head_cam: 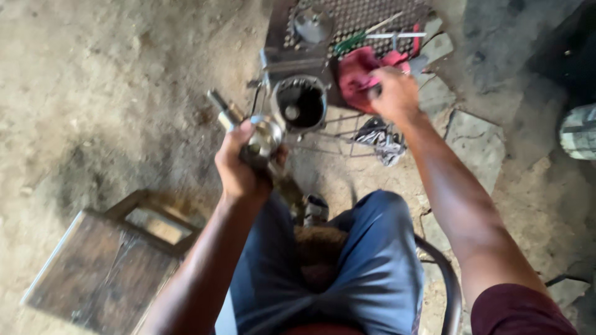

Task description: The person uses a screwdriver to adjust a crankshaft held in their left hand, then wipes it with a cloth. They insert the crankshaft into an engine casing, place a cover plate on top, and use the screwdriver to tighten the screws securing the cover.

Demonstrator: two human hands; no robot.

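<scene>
The left hand (pixel 239 167) is closing tightly around a shiny metal engine part (pixel 264 138), a rounded, cup-like piece with a short tube (pixel 221 107) sticking out up and to the left; the fingers are wrapping it fully, and the part is being held in the air above the person's knees. Just beyond it, an open metal cylinder (pixel 300 103) is sitting on the ground, its dark bore facing up, close to the held part but not touching it.

The right hand (pixel 395 93) is reaching forward and curling its fingers onto a red rag (pixel 359 73); the grip looks closed on the cloth, though motion blur is hiding the fingertips. The rag is lying at the edge of a perforated metal tray (pixel 372 17), where a green-handled screwdriver (pixel 351 42) and a toothed sprocket (pixel 311 23) are also resting. Below the right wrist a crumpled grey plastic bag (pixel 382 139) is lying on the dirt. A wooden frame (pixel 108 260) is lying on the ground at the lower left, well apart from both hands.
</scene>
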